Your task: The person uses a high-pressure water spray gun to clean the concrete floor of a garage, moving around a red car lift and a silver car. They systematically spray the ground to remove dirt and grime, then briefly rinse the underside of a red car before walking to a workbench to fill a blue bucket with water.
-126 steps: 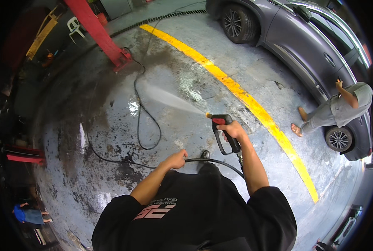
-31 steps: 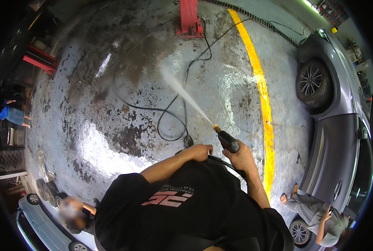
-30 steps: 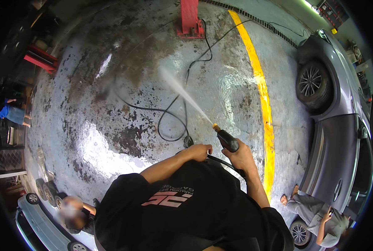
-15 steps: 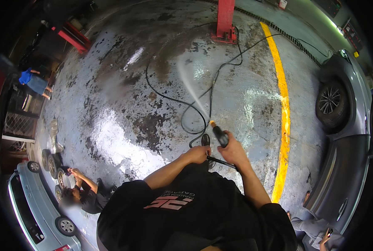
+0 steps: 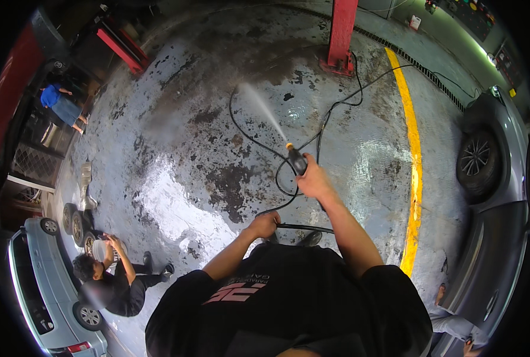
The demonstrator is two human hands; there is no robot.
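My right hand (image 5: 315, 178) is closed around a black spray gun (image 5: 296, 159) with an orange tip. A white jet of water (image 5: 265, 112) leaves the tip and strikes the worn, wet floor (image 5: 175, 128) ahead of me. Lower and to the left, my left hand (image 5: 265, 225) grips the black hose (image 5: 303, 227) in front of my body. From there the hose loops over the floor and runs toward the far right, past the foot of a red post (image 5: 340, 53). The spray gun's handle is mostly hidden by my right hand.
Right of a yellow floor line (image 5: 412, 160) stands a grey car (image 5: 491, 256), with a person partly hidden beside it. A light blue van (image 5: 45, 279), several wheels (image 5: 77, 225) and a crouching person (image 5: 119, 279) are at left. Another person (image 5: 63, 107) stands far left.
My right hand has moved forward and slightly left with the spray gun, and the jet now lands a little farther left. My left hand has shifted left along with the hose.
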